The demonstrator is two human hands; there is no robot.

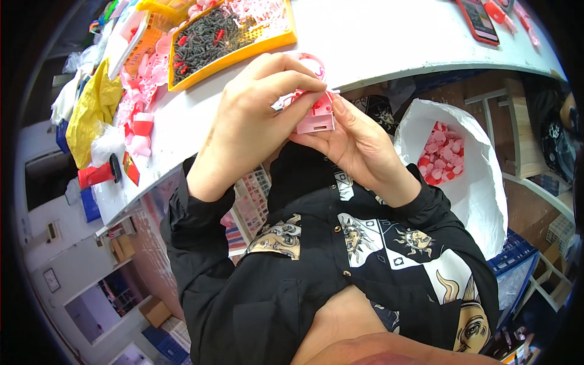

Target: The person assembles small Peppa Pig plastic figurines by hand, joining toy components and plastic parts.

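Observation:
Just over the table's near edge, a small pink plastic housing (316, 123) with a slot in its side is held up between my hands. Fingers and thumb of my right hand (365, 137) grip it from below and the right. My left hand (252, 109) is closed in a pinch over its upper side, where small red pieces show inside. Whatever the left fingertips hold is hidden by the fingers. A pink ring-shaped part (313, 62) shows just behind the fingers.
A yellow tray (237, 59) of black and pink small parts sits on the white table (365, 36). Pink pieces (143, 91) lie heaped left of it. A phone (479, 23) rests at the far right. Beside my right arm, a white sack (480, 207) holds red and pink parts (441, 155).

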